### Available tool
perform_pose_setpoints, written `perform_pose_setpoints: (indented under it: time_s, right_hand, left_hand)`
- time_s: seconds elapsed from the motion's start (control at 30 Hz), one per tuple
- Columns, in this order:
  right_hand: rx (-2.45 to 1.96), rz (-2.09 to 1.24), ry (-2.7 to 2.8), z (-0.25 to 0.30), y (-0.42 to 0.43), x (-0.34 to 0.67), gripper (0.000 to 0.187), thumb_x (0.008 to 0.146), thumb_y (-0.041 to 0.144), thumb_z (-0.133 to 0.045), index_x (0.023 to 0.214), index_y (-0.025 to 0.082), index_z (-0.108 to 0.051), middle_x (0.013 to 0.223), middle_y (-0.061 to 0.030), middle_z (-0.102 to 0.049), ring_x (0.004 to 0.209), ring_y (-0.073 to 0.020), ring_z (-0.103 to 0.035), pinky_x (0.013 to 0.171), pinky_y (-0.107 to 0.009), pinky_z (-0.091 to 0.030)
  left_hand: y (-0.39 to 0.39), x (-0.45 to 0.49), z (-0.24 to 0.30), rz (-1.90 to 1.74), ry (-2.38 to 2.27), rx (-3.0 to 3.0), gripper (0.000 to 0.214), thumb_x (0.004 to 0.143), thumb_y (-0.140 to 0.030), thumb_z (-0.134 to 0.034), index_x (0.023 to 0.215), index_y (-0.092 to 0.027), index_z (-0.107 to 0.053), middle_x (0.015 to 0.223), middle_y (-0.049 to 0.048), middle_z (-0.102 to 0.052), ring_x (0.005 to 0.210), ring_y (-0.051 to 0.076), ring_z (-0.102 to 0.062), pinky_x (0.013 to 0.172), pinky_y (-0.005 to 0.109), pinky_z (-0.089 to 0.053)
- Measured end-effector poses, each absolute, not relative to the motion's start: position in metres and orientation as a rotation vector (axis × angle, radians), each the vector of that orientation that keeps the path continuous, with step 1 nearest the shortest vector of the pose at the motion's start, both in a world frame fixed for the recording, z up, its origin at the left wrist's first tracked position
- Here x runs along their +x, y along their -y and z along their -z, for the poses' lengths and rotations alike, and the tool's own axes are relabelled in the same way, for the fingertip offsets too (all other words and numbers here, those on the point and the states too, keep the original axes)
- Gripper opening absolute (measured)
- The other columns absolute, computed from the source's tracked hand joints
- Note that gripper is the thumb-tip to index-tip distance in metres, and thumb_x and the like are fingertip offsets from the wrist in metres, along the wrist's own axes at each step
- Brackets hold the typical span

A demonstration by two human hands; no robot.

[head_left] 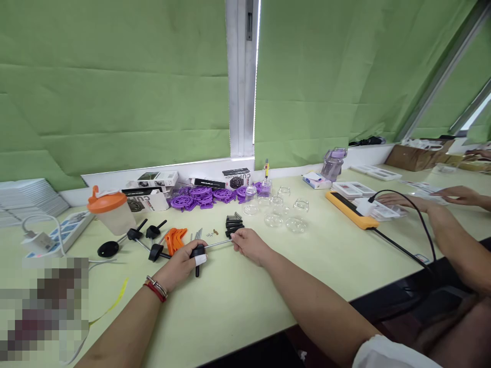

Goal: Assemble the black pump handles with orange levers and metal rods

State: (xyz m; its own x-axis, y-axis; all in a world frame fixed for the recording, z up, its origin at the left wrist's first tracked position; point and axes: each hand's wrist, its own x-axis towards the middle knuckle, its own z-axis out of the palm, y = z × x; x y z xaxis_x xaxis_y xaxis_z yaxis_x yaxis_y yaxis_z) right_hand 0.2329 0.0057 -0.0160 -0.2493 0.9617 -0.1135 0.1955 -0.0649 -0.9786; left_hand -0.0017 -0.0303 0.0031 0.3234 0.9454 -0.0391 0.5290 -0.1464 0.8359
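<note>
My left hand (pixel 180 267) is closed round a black knob (pixel 198 252) fitted on a thin metal rod (pixel 217 244); a white wrap covers one fingertip. The rod's other end is pinched by my right hand (pixel 250 244), just in front of a stack of small black parts (pixel 233 225). Both hands rest on the pale yellow-green table (pixel 238 296). Orange plastic pieces (pixel 175 239), several loose metal pins (pixel 197 234) and more black-knobbed rods (pixel 148 236) lie just left of the hands.
Purple gear-like parts (pixel 203 197), clear glass domes (pixel 286 214), boxes (pixel 153 180) and an orange-lidded cup (pixel 109 209) sit further back. A yellow power strip (pixel 347 208) with a black cable lies at right, where another person's hands (pixel 433 199) work. A white power strip (pixel 67 232) is at left.
</note>
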Motion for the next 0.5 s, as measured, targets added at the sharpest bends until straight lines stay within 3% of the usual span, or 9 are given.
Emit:
perform_pose_setpoints:
  time_s: [0.5]
  right_hand:
    - [-1.275, -1.296, 1.561, 0.03, -0.014, 0.231, 0.038, 0.087, 0.05, -0.044, 0.069, 0.018, -0.051, 0.06, 0.0007, -0.056, 0.047, -0.0083, -0.038, 0.046, -0.022, -0.03]
  left_hand:
    - [0.031, 0.001, -0.008, -0.683, -1.247, 1.786, 0.038, 0.08, -0.042, -0.053, 0.11, -0.02, -0.053, 0.085, 0.0008, -0.053, 0.079, 0.018, -0.048, 0.071, 0.027, -0.041]
